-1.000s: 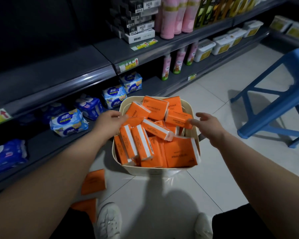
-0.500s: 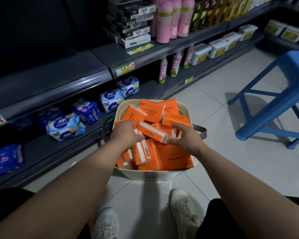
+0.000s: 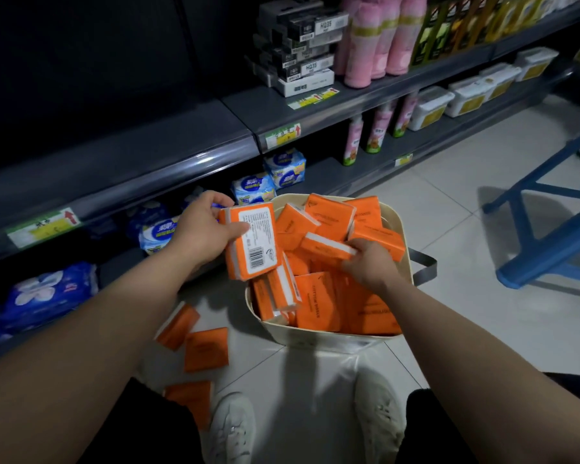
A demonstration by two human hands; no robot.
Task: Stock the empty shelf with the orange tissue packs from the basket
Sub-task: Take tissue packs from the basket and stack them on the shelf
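Blue-and-white soft packs [image 3: 47,293] are stocked at the left end of the bottom shelf. Above them the empty dark grey metal shelf [image 3: 114,155] is seen, with a yellow-and-green price label [image 3: 44,226] fixed to its front edge. Three loose orange packs [image 3: 206,349] are laid on the white tiled floor [image 3: 466,209], near the front left corner of the basket. The left hand [image 3: 201,229] is raised over the basket's left rim: a labelled orange tissue pack [image 3: 252,244], white barcode face up and tilted, is gripped, with the thumb laid across the label and the fingers curled over the far edge. The cream plastic basket [image 3: 315,341] is set on the floor between two white canvas shoes [image 3: 231,426] and the shelving, and is filled with a heap of orange tissue packs [image 3: 318,303]. The right hand [image 3: 370,262] is lowered into the heap near the basket's right wall, its fingers curled round the end of a white-edged orange pack [image 3: 325,247] lying on top. A grey strap handle [image 3: 424,266] projects from the right rim. A blue plastic stool [image 3: 549,249] is placed on the floor well apart to the right.
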